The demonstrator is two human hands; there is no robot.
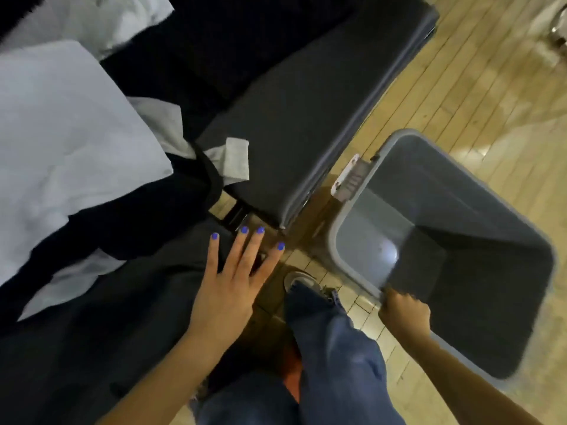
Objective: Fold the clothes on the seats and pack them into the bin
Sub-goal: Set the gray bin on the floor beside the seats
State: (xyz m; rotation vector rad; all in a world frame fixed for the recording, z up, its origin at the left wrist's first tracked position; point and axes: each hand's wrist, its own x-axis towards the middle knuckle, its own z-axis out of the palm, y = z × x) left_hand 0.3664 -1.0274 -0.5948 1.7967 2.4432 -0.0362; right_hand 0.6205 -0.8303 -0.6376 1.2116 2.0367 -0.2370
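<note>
A grey plastic bin (352, 240) stands on the wooden floor at the right, with nothing inside. My right hand (403, 312) grips its near rim. My left hand (236, 277) is flat with fingers spread, at the front edge of the dark seat (122, 317). Light grey-blue clothes (67, 142) lie piled with a black garment (147, 222) on the seats at the left. A small folded grey cuff or sleeve end (234, 159) hangs onto the second dark seat (300, 118).
The two dark seats meet at a gap with a black bracket (234, 214). My leg in blue jeans (334, 348) and a grey shoe (299, 279) stand on the wooden floor (478, 75) between seat and bin. A white latch (348, 176) sits on the bin's far rim.
</note>
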